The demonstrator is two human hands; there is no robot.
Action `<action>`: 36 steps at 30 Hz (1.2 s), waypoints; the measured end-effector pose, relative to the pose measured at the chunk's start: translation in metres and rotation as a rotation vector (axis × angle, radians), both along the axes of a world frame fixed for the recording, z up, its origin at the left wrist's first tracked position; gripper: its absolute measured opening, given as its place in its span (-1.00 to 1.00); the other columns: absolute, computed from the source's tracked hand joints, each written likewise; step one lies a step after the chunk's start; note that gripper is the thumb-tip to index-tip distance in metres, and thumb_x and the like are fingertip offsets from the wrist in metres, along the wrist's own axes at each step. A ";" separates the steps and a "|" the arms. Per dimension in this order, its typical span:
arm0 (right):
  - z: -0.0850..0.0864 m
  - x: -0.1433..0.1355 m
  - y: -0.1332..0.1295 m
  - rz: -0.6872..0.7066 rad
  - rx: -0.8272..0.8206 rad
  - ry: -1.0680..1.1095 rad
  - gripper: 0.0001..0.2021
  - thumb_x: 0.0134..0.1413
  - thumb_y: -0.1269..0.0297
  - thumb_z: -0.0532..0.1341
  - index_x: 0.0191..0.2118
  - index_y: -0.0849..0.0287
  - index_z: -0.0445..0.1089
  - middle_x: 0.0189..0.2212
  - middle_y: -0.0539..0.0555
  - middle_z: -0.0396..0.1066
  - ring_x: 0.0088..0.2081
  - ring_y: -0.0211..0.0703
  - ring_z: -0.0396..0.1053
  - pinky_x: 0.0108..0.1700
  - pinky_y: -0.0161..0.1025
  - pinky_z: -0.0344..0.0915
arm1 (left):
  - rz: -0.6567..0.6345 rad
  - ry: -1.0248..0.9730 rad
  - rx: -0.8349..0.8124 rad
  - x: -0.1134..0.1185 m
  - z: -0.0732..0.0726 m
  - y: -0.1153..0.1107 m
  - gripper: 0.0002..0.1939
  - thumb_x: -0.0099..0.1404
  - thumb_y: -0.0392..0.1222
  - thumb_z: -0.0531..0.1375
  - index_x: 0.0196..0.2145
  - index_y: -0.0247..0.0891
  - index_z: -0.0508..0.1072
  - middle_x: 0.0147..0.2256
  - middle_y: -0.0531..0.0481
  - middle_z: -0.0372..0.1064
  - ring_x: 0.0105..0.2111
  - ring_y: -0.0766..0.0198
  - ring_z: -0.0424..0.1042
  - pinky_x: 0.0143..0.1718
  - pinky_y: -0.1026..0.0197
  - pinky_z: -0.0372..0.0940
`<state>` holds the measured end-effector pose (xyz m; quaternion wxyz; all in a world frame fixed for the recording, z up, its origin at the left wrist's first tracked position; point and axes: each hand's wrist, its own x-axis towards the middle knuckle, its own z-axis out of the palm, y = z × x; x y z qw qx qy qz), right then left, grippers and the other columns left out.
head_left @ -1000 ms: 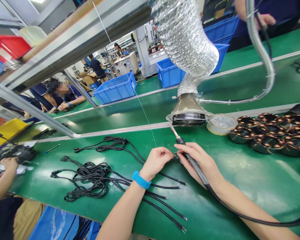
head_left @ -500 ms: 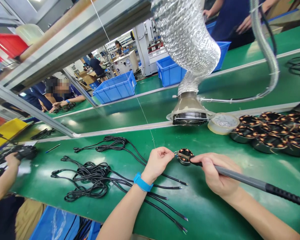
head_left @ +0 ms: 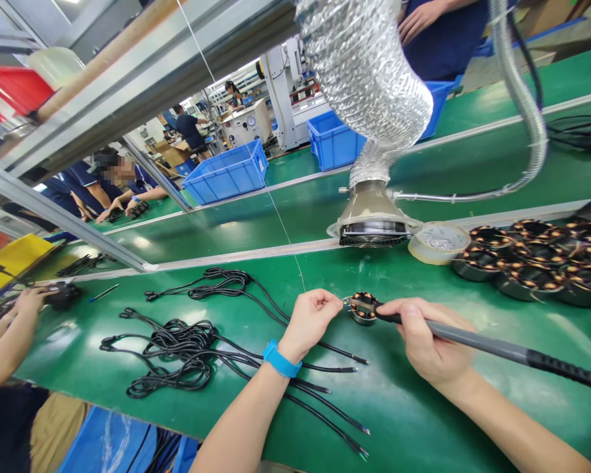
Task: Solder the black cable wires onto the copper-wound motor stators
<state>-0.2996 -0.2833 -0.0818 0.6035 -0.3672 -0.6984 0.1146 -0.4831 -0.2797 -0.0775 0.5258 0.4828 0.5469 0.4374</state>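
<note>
A small copper-wound motor stator [head_left: 364, 309] rests on the green bench, in front of the fume extractor hood. My right hand [head_left: 436, 345] is wrapped round the grey handle of a soldering iron [head_left: 477, 340], whose tip end lies over the stator's right side. Pinched in the fingers of my left hand [head_left: 315, 318] is thin solder wire [head_left: 286, 231], which runs down from above. The fingertips are just left of the stator, where small wire ends show. Exactly where tip and solder meet is too small to make out. Faint smoke rises above the stator.
Black cables [head_left: 177, 348] with stripped ends lie around my left forearm. A round tub [head_left: 439, 243] and several larger stators [head_left: 532, 282] stand at right. The extractor hood [head_left: 374, 217] hangs behind the work. A co-worker's hands [head_left: 27, 312] are at the left edge.
The soldering iron has shifted very slightly right, and faint smoke now shows above the stator. My left hand stays put. The co-worker's hands at left and the person's hand at top right have moved.
</note>
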 end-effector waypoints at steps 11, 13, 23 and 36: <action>-0.001 0.002 -0.001 -0.010 -0.025 0.019 -0.73 0.31 0.37 0.08 -0.38 0.13 0.47 -0.54 -0.05 0.43 -0.57 -0.25 0.39 -0.42 -0.29 0.40 | -0.006 0.013 -0.005 0.001 0.001 0.001 -0.86 0.14 -0.20 0.24 -0.47 -0.36 0.46 -0.54 0.06 0.28 -0.51 0.40 0.15 -0.43 0.30 0.06; -0.001 0.001 -0.001 -0.014 -0.025 0.017 -0.73 0.31 0.38 0.08 -0.37 0.13 0.47 -0.55 -0.05 0.42 -0.55 -0.27 0.40 -0.41 -0.31 0.39 | -0.007 0.009 -0.004 0.000 0.000 0.001 -0.86 0.14 -0.20 0.24 -0.47 -0.36 0.47 -0.54 0.06 0.28 -0.51 0.40 0.15 -0.43 0.30 0.06; -0.002 -0.011 0.009 0.094 0.005 -0.169 -0.77 0.30 0.43 0.16 0.03 0.14 0.40 -0.23 0.05 0.41 -0.32 -0.30 0.43 -0.24 -0.36 0.37 | -0.021 0.009 0.021 0.000 0.000 0.001 -0.86 0.16 -0.21 0.23 -0.47 -0.35 0.46 -0.52 0.04 0.32 -0.49 0.38 0.20 -0.38 0.29 0.13; -0.032 -0.019 0.016 0.185 -0.016 -0.296 -0.56 0.37 0.43 -0.01 0.27 -0.03 0.20 -0.11 0.10 0.26 -0.23 -0.28 0.37 -0.13 -0.34 0.37 | -0.161 0.240 0.199 -0.008 0.001 -0.004 -0.77 0.34 -0.10 0.17 -0.28 -0.35 0.49 -0.35 -0.03 0.42 -0.37 0.31 0.30 -0.28 0.27 0.21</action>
